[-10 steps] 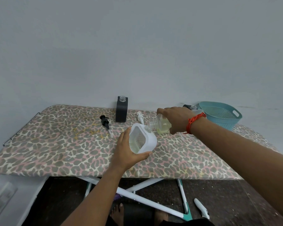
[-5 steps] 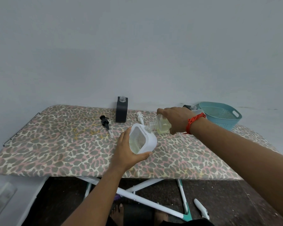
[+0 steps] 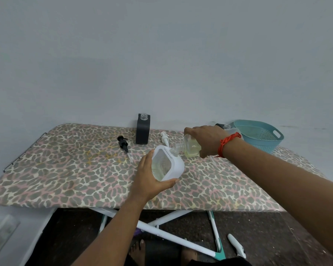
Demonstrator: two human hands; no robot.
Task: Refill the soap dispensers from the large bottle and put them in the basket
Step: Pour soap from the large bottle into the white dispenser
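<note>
- The left hand (image 3: pixel 149 181) is cupping a white, rounded-square plastic soap dispenser with a clear front window (image 3: pixel 166 163), fingers and thumb closed round its lower body. It is tilting the dispenser so the open neck is facing up and to the right, which looks meant to give the liquid a clear way in.
- The right hand (image 3: pixel 208 140) is wrapped round a large clear plastic bottle of pale yellow liquid (image 3: pixel 189 147), holding it almost on its side with the mouth meeting the dispenser's neck; this reads as the pour under way. A red thread band (image 3: pixel 227 142) is sitting on that wrist.
- Both are being held just above the leopard-print ironing board serving as the bench (image 3: pixel 65 177), probably so any drip lands on the cover.
- Further back, a black pump head (image 3: pixel 124 145) and a white pump head (image 3: pixel 164 138) are lying loose on the bench, off their bottles so the necks stay open.
- Behind them a black rectangular dispenser with a clear threaded neck (image 3: pixel 142 129) is standing upright, uncapped, seemingly waiting its turn.
- At the far right a teal perforated plastic basket (image 3: pixel 258 135) is standing, with no dispenser visible inside.
- No brand, label or writing is readable on anything here.
</note>
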